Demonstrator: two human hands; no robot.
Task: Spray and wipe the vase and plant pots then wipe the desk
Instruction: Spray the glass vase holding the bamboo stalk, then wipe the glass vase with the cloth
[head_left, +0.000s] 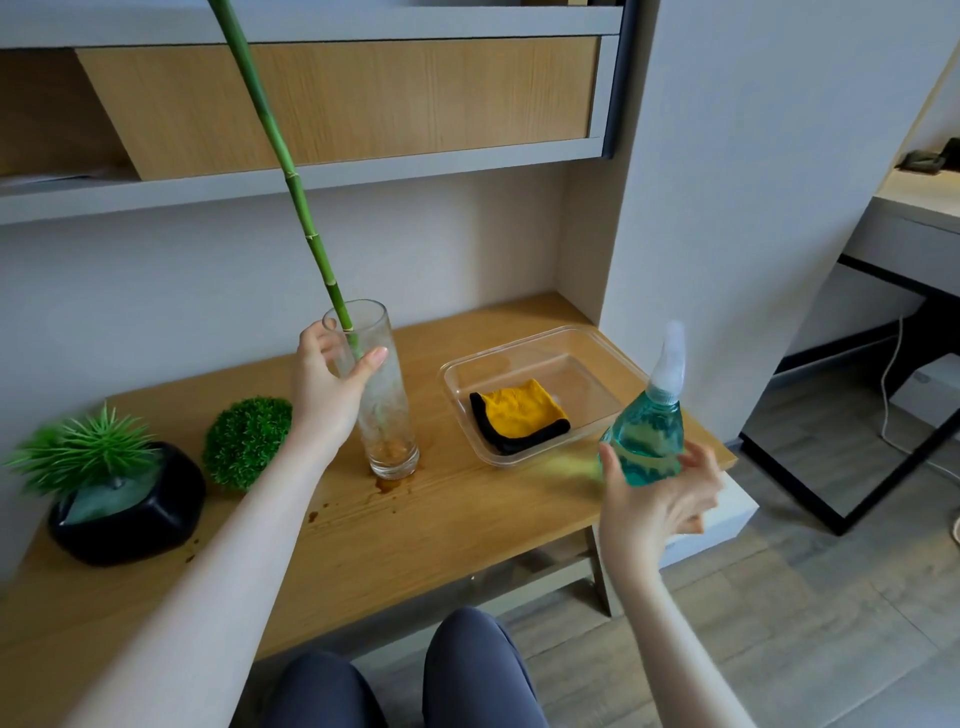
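Tall clear glass vase (384, 395) upright on wooden desk (467, 514), near the middle. Inside: one long green bamboo stalk (291, 171) leaning up and left past the shelf, brownish residue at the bottom. Brown spill stains (387, 486) on the desk at the vase foot, smaller drops further left.

Clear plastic tub (540, 395) just right of the vase, holding a folded yellow cloth with black edging (519, 418) flat on its floor.

Black rounded plant pot (130, 512) at far left with a spiky green plant (85, 452); beside it a round green ball plant (247, 441), pot hidden.

Left hand (327, 384) reaching forward, arm stretched across the desk, fingers wrapped behind the upper part of the vase, thumb pressed on the near side just under the rim.

Right hand (654, 499) raised off the front right corner of the desk, palm turned up and inward, blurred. Spray bottle (649, 431) of blue-green liquid with pale nozzle upright against the fingers; fingers loosely spread round its base, grip too blurred to tell whether closed.

Grey-clad knees (395, 680) below the desk edge.
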